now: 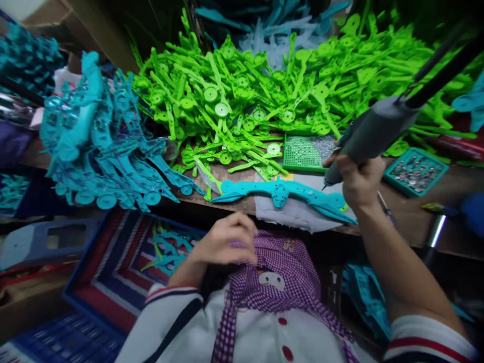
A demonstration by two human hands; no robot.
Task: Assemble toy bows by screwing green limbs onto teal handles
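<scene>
My right hand [361, 179] is wrapped around a grey electric screwdriver [378, 128]. The tool slants down to the left, and its bit ends close above the right half of a long turquoise plastic part [280, 191]; whether they touch I cannot tell. This wing-shaped part lies crosswise at the bench's front edge, partly over a pale cloth [291, 217], with bits of green plastic at its ends. Nearer to me, my left hand [232, 239] hovers in front of the checked apron, its bent fingers blurred. No object shows in it.
Lime-green plastic arms [242, 96] are heaped across the back. Turquoise parts [102, 146] are stacked at left. Behind the turquoise part sits a green perforated screw tray [302, 159]; a tray of metal pieces [416, 174] stands right. A blue-rimmed bin [94, 252] is below left.
</scene>
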